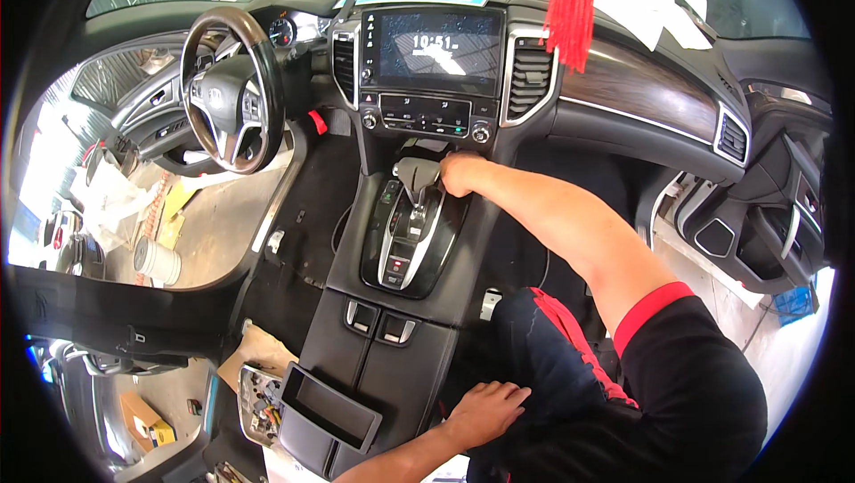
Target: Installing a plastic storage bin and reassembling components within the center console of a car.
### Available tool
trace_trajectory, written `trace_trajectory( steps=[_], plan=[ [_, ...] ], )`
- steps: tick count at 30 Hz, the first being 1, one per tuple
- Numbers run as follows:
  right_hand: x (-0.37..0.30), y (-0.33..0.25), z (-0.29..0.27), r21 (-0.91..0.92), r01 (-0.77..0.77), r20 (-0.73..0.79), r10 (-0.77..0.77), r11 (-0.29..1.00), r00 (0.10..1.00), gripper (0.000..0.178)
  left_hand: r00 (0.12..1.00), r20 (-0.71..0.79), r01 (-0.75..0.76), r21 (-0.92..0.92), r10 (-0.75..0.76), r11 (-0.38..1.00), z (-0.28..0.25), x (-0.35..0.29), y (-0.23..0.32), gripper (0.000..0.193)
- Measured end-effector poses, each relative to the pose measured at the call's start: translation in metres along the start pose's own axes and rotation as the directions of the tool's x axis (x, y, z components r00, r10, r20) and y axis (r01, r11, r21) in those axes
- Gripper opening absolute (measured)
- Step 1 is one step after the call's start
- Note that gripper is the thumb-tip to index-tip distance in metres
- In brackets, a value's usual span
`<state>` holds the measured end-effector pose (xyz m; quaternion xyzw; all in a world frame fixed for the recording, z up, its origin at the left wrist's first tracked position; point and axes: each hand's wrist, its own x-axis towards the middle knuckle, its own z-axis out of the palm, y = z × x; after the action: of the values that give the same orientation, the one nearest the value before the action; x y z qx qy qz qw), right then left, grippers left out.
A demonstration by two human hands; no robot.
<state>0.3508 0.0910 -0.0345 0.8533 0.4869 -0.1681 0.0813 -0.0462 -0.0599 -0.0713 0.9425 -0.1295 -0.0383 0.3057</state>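
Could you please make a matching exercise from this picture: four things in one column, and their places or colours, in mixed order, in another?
Things:
1. Right hand
2. Left hand
3. Rectangular frame
4. Hanging fringe

Places or colours:
A. Bright red
B. On the centre armrest
C. Beside the gear lever
D. By the dark trousers

Right pairs: 1-C, 2-D, 3-B, 4-A.

At the centre of the frame, our right hand [459,173] is just beside the grey gear lever [417,173], its fingertips hidden from us. Lower middle, our left hand [485,414] shows its back, fingers loosely extended. Toward the lower left we see a dark rectangular frame [372,431] on the console [405,381], near a tray [244,407] of small parts [267,410]; upper left, a steering wheel [218,96].
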Motion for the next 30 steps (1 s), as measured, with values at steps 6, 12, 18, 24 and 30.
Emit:
trace_trajectory(
  steps=[6, 12, 18, 24, 30],
  plan=[
    [0.007, -0.003, 0.007, -0.17, 0.115, 0.044, -0.109, 0.979, 0.993, 0.026, 1.0, -0.007, 0.001, -0.013, -0.001, 1.0, 0.004, 0.0, -0.005, 0.04],
    [0.01, 0.002, 0.003, -0.136, 0.152, -0.009, -0.155, 0.979, 0.988, 0.028, 0.998, 0.04, 0.038, 0.021, -0.039, 0.999, 0.0, 0.0, -0.006, 0.04],
    [-0.035, -0.008, 0.004, -0.102, 0.092, -0.096, -0.102, 0.991, 0.99, 0.034, 0.993, 0.094, 0.075, 0.035, -0.078, 0.997, -0.002, 0.0, -0.008, 0.04],
    [-0.03, -0.021, 0.012, -0.024, 0.051, -0.155, -0.054, 0.998, 0.986, 0.029, 0.992, 0.114, 0.057, 0.053, -0.063, 0.997, 0.0, 0.004, -0.009, 0.041],
    [-0.075, -0.036, 0.088, 0.269, 0.369, -0.815, 0.006, 0.89, 0.579, 0.041, 0.981, 0.141, 0.125, 0.069, -0.133, 0.99, -0.006, 0.006, -0.006, 0.043]
  ],
)
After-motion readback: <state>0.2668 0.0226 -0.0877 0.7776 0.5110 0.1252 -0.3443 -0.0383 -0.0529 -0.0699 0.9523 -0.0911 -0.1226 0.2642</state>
